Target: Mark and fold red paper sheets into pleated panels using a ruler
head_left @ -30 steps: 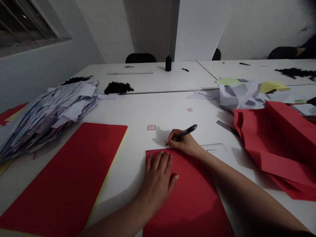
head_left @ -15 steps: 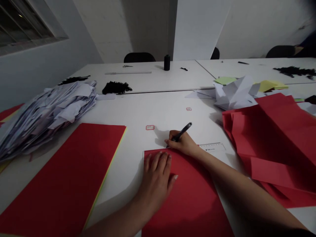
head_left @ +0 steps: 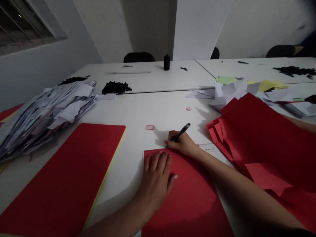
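My left hand [head_left: 156, 177] lies flat on a red sheet of paper [head_left: 192, 200], its fingers near the sheet's far edge. Pinched in my right hand [head_left: 182, 143] is a dark pen [head_left: 182, 131], tilted to the right, with its tip hidden at that far edge. A clear ruler [head_left: 209, 147] lies at the same edge, its right part showing past my right wrist and a corner at the left; the rest is covered by the paper and my hand.
Red sheets with a yellow edge [head_left: 71, 174] lie at left, below a heap of white paper strips [head_left: 56, 112]. Folded red paper [head_left: 266, 141] is at right, with another person's forearm [head_left: 302, 124] behind it. Black yarn [head_left: 116, 87] and a black spool [head_left: 167, 62] stand farther back.
The folded red paper at right has shifted left and lifted, and another person's forearm now shows beside it. My hands, the pen and the red sheet have hardly moved.
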